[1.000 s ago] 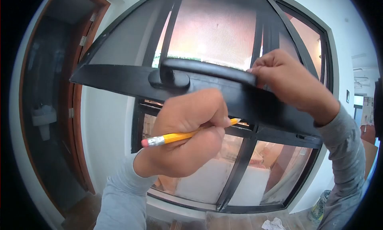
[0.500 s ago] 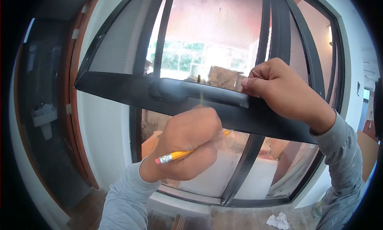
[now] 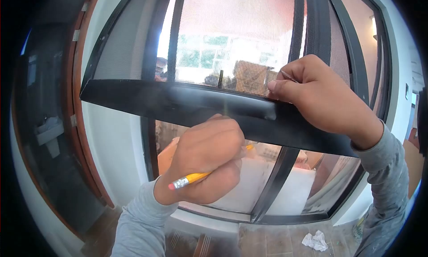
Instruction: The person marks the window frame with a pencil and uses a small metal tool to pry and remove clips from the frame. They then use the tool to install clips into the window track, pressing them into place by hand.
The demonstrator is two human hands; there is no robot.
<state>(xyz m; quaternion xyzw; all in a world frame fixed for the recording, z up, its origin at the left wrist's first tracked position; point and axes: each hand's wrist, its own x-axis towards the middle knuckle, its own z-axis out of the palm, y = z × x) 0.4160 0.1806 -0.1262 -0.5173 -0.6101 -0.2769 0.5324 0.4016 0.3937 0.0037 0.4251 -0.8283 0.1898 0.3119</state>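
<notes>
Pencil [image 3: 197,177] partly hidden in left grip [image 3: 207,156]

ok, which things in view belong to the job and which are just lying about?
Likely the job:
yellow pencil, in the left hand
dark rail, right hand at its upper edge
mesh screen, above the rail

Apparently just lying about:
crumpled white cloth, on the floor
brown boxy thing, behind the mesh

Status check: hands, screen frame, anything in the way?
Left hand gripping yellow pencil. Right hand at mesh screen's black bottom rail; grip unclear. White cloth on floor, clear of both hands.
</notes>
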